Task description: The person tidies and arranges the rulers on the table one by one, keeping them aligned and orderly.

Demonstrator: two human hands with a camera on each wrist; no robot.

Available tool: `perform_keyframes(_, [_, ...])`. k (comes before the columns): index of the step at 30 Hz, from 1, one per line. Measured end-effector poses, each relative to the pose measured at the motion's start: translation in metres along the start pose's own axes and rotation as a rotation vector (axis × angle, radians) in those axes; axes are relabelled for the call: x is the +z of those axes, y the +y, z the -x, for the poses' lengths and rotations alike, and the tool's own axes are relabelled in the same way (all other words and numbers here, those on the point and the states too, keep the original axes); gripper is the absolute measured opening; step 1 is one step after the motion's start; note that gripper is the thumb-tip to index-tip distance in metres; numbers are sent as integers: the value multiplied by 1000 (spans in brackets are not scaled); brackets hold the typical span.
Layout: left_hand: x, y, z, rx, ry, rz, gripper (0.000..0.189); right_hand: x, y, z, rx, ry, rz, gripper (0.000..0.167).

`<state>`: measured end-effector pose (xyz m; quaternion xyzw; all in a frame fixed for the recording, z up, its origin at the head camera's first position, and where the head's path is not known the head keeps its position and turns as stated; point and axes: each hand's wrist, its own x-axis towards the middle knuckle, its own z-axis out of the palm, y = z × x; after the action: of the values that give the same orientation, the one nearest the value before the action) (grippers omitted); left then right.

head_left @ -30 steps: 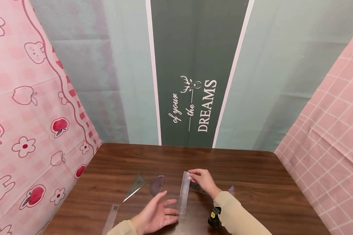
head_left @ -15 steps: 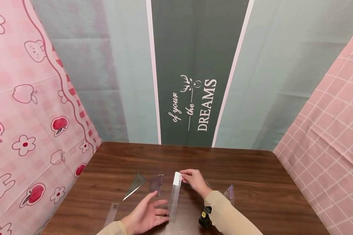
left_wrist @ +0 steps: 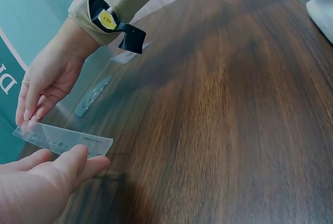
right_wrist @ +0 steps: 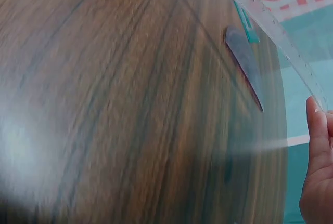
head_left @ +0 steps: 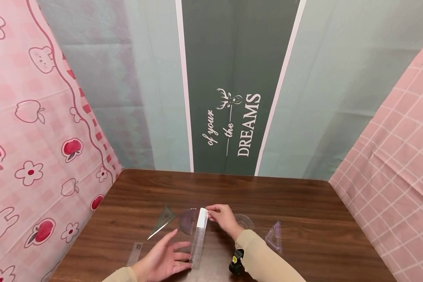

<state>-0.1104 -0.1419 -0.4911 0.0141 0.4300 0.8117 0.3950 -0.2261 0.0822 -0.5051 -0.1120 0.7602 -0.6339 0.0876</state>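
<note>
A clear straight ruler point(head_left: 199, 239) slants above the tabletop, its far end catching white light. My right hand point(head_left: 223, 219) pinches that far end between thumb and fingers; the right wrist view shows the ruler point(right_wrist: 276, 34) stretching away from my right hand point(right_wrist: 318, 156). At the near end my left hand point(head_left: 163, 256) has its fingers spread and extended, fingertips right at the ruler's edge. In the left wrist view the fingers of my left hand point(left_wrist: 47, 187) overlap the ruler point(left_wrist: 62, 138). Just left of the ruler lies a purplish protractor point(head_left: 187, 221).
A dark translucent set square point(head_left: 162, 221) and a second clear ruler point(head_left: 135, 252) lie to the left on the wooden table point(head_left: 155, 186). Right of the ruler are a clear protractor point(head_left: 244, 221) and a purple-marked set square point(head_left: 275, 237). Fabric curtains point(head_left: 232, 47) surround the table.
Both hands and the ruler have shifted left, closer to the purplish protractor. The clear protractor and the purple-marked set square, earlier mostly covered by my right arm, now show more.
</note>
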Motion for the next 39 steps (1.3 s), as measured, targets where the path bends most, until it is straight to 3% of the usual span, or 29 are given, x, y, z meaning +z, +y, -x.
perform_keyframes(4, [-4, 2, 6, 2, -4, -1, 86, 7, -11, 4, -8, -5, -7, 18])
perform_keyframes(9, [-9, 4, 15, -7, 11, 21, 86, 17, 11, -5, -8, -8, -33, 18])
perform_keyframes(13, [-13, 4, 21, -26, 16, 17, 88, 27, 9, -4, -9, -18, -49, 17])
perform_keyframes(26, [-24, 5, 38, -80, 54, -24, 89, 49, -36, 16, -31, -64, -65, 15])
perform_keyframes(34, [-32, 6, 51, -88, 41, -108, 88, 63, -33, 15, -54, -109, -67, 16])
perform_keyframes(39, [-36, 3, 60, -124, 34, -115, 88, 76, -17, 9, -42, -135, -68, 14])
